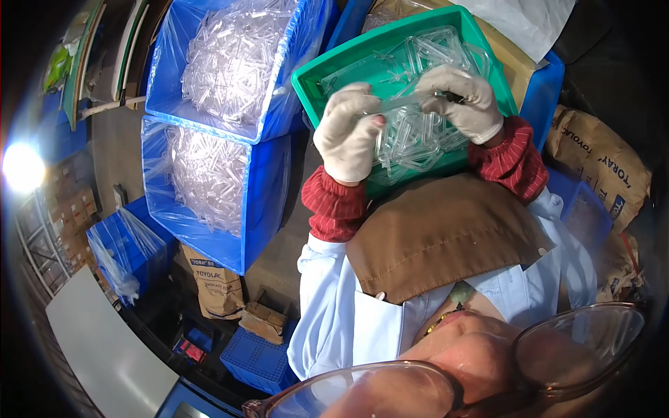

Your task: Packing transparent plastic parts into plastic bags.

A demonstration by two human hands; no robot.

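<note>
The left hand (345, 136) and the right hand (470, 108), both gloved in white fabric, are held apart, and a slender, clear plastic piece (405, 102) is suspended between them. One end is pinched by the left hand's thumb and fingers, the other by the right hand's fingertips. The piece is held above a rectangular green plastic tray (341, 59), in which a loose heap of clear, angular plastic parts (411, 146) is contained. By a clock face centred on the hands, more of these parts are seen in the tray at one o'clock.

The wrists are covered by a red, pale-striped cloth left sleeve (334, 203) and a matching right sleeve (514, 157). At six o'clock, a brown cloth apron (446, 233) is worn over a pale blue garment (348, 299).

Between nine and ten o'clock, a film-lined blue plastic bin (164, 90) is heaped with clear parts; a second blue bin (261, 205), similarly loaded, is set against it between eight and nine. Near two o'clock a white sheet (523, 24) is seen. A printed brown paper sack (596, 157) is placed between three and four, and a smaller paper sack (214, 292) between seven and eight. At seven, a brown cardboard box (263, 322) is rested on a blue plastic crate (258, 359).
</note>
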